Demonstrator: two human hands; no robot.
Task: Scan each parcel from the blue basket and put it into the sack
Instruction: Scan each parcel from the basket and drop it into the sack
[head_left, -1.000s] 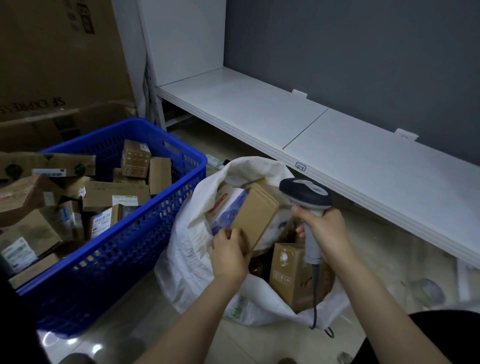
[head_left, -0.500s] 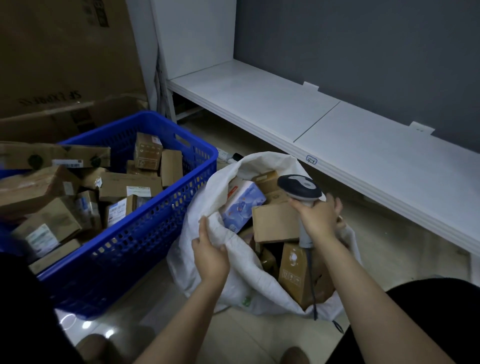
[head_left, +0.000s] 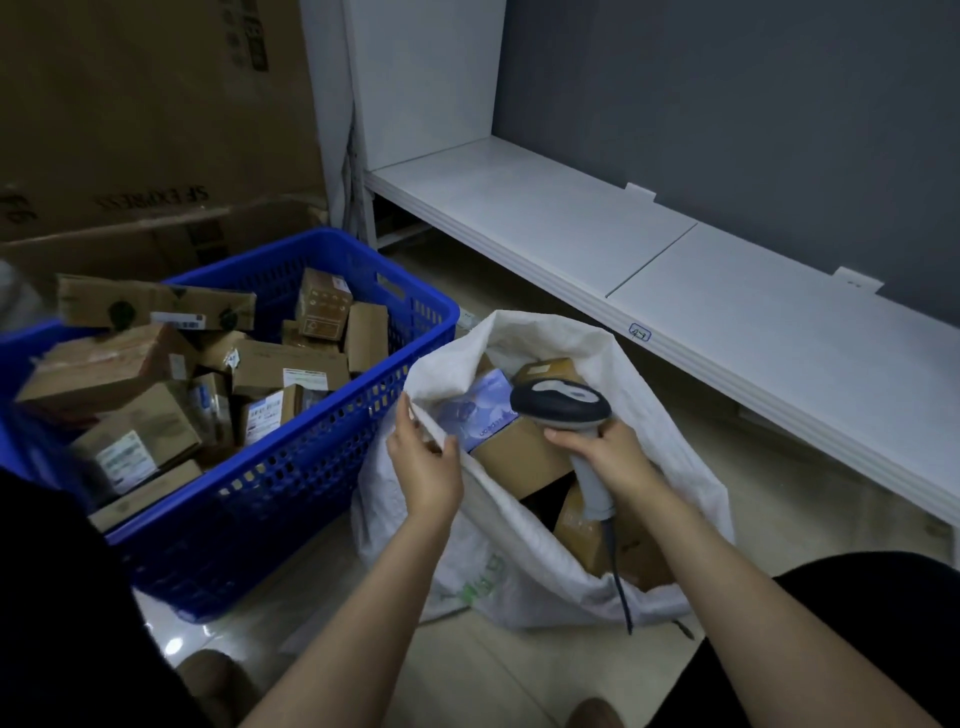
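parcel (head_left: 517, 454) in, my left hand (head_left: 426, 467) now pinches sack (head_left: 675, 441) rim | right hand (head_left: 613, 457) grips scanner (head_left: 561, 402) | blue basket (head_left: 291, 467) — still full

The basket (head_left: 291, 499) stands on the floor (head_left: 483, 670) at the left, with parcels (head_left: 288, 366) piled in it. The sack (head_left: 519, 566) stands just beside it on the right, with more boxes (head_left: 519, 457) inside. Large cartons (head_left: 145, 104) rise behind the basket. A low shelf (head_left: 571, 223) runs behind and to the right of the sack. The left hand (head_left: 423, 467) holds the sack's left rim. To its right, the right hand (head_left: 608, 457) holds the scanner (head_left: 561, 402) over the sack's mouth.
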